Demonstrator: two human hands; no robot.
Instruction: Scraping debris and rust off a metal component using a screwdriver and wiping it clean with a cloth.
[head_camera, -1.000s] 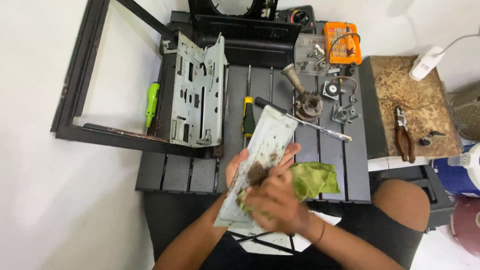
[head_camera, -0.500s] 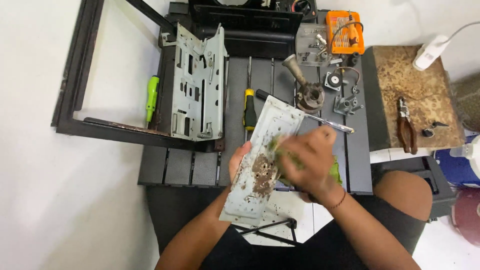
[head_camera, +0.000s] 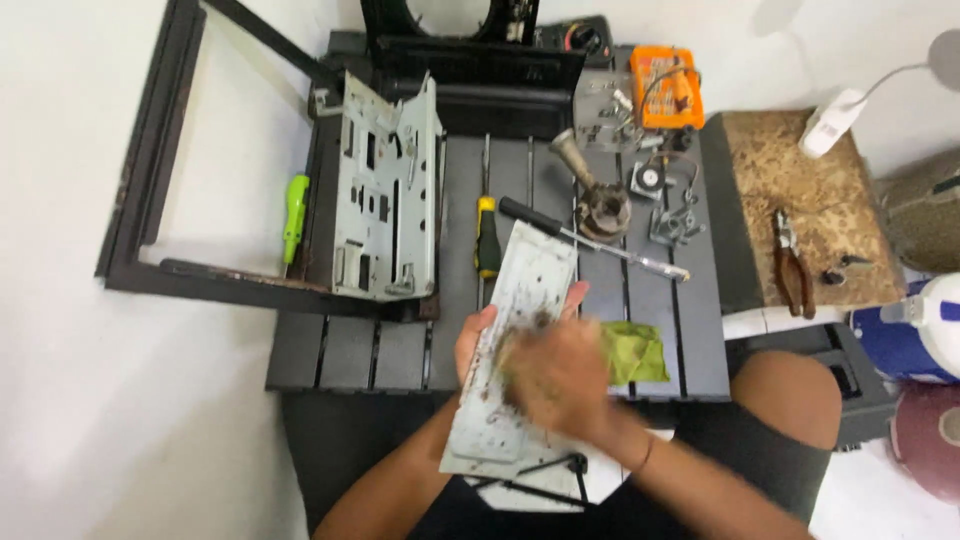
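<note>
On the dark slatted desk (head_camera: 400, 350), the grimy metal plate (head_camera: 515, 330) sits near-centre, gripped underneath by the left hand (head_camera: 478, 345) while the blurred right hand (head_camera: 560, 375), grip unclear, rubs it beside the green cloth (head_camera: 635, 350); brown dirt remains, cleaning unfinished.

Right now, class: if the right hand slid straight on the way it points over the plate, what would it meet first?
The right hand, blurred, points up-left across the metal plate. It would likely meet the left hand's fingers gripping the plate's edge, though depth is unclear.

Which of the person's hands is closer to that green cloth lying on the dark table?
The right. The right hand, blurred, lies over the flat grey metal plate just beside the green cloth. The left hand grips the plate's far edge, so the plate lies between it and the cloth.
</note>
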